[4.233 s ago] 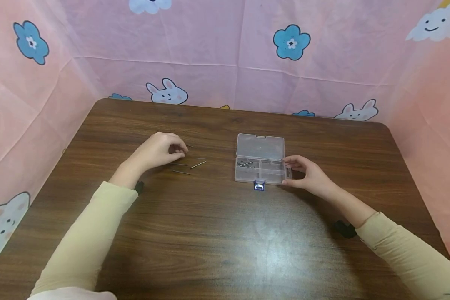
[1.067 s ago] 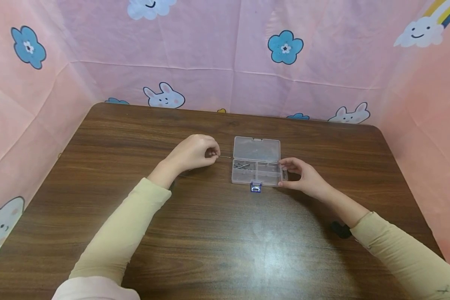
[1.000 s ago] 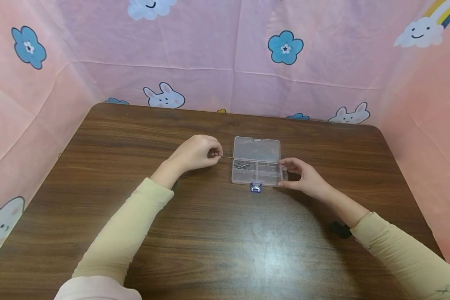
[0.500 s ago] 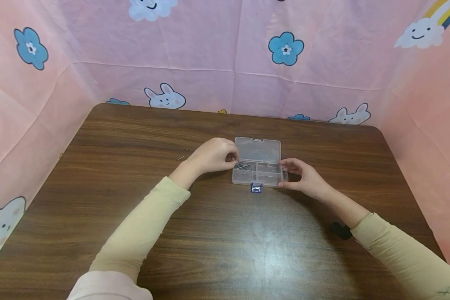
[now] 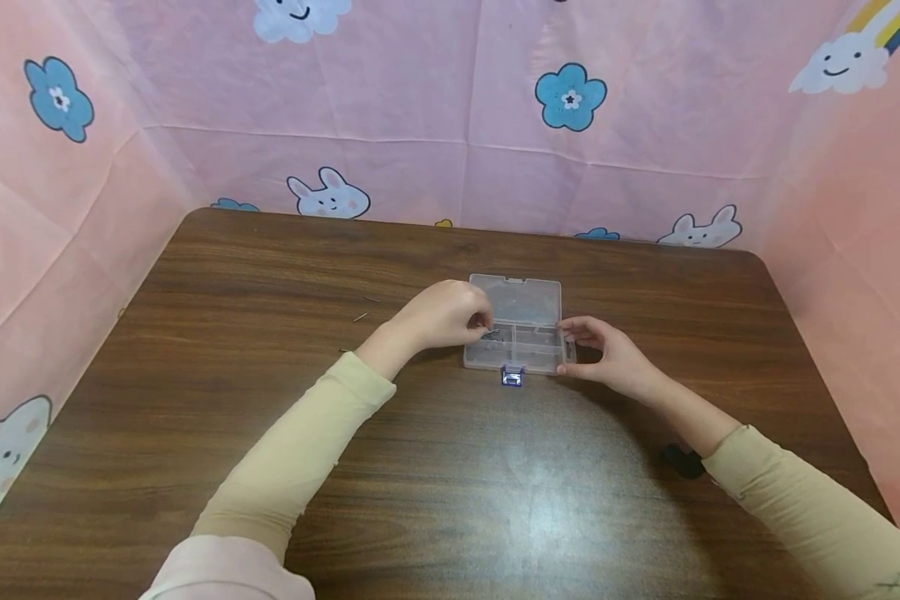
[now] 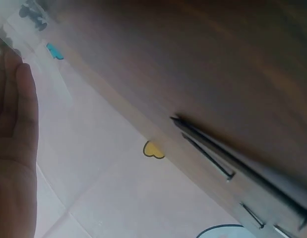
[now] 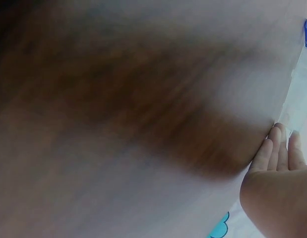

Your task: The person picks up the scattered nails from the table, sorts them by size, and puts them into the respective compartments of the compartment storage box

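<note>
A clear plastic compartment box (image 5: 487,356) lies on the table with its lid (image 5: 525,300) raised at the back. Several dark nails (image 5: 497,335) lie in its back left compartment. My left hand (image 5: 442,315) reaches over that compartment, thumb and fingertips together around a nail that they mostly hide. In the left wrist view, part of the left hand (image 6: 17,134) shows beside the box's blurred corner. My right hand (image 5: 607,350) grips the box's right end between thumb and fingers. The right wrist view has the same right hand (image 7: 279,173) at the box's edge.
Left of the box, loose nails (image 5: 361,317) lie on the brown wooden table (image 5: 450,483); the left wrist view shows a long nail (image 6: 237,166) close up. A blue clasp (image 5: 512,377) sticks out at the box front. Patterned pink cloth (image 5: 420,100) stands around the table.
My left hand has moved right from among the loose nails to the box, carrying a nail over the back left compartment. The right hand has stayed on the box's right end.
</note>
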### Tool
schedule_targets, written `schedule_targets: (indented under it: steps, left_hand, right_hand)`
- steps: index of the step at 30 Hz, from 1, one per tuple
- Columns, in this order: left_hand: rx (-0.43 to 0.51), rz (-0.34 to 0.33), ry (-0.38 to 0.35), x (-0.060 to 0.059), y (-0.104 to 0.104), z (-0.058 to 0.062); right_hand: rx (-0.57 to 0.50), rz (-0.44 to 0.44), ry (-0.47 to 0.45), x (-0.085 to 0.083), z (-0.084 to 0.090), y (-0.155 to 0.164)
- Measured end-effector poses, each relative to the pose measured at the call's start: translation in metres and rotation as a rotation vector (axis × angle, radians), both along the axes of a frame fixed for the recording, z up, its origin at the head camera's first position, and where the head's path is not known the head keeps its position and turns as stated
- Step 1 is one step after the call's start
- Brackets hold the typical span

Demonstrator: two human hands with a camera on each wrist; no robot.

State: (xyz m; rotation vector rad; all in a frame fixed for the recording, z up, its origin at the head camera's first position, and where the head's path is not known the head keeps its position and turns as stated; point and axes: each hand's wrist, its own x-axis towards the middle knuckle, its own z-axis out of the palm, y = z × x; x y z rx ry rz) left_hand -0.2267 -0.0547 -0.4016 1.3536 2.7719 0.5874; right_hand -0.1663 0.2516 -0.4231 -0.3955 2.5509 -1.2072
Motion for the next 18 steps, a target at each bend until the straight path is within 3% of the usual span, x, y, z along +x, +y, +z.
schedule_targets:
  steps: [18]
  left_hand:
    - [-0.035, -0.026, 0.028, 0.0009, 0.0015, -0.0021]
  right_hand:
    - [-0.017, 0.009, 0.006, 0.0027, 0.0019, -0.0022]
